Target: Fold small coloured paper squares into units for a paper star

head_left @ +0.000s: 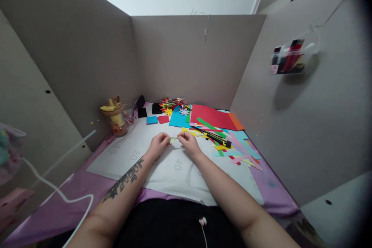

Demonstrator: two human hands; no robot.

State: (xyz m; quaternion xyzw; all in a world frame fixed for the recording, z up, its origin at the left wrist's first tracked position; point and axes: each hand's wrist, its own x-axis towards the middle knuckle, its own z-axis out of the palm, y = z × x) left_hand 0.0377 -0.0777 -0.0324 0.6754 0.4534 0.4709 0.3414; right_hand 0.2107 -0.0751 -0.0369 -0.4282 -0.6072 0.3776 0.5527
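Between my two hands, over the white sheet, a small pale yellow-green piece of paper is stretched. My left hand pinches its left end. The right end sits between the closed fingertips of my right hand. Most of the piece is hidden by the fingers, so its full shape does not show. Just right of my right hand lies a black and yellow utility knife on loose coloured paper strips. Beyond the hands are a blue paper square and a red paper square.
Folded paper stars are piled at the back beside a blue sheet and a red sheet. A yellow and brown cup stands back left. Grey panels enclose the table. A white cable crosses the lower left.
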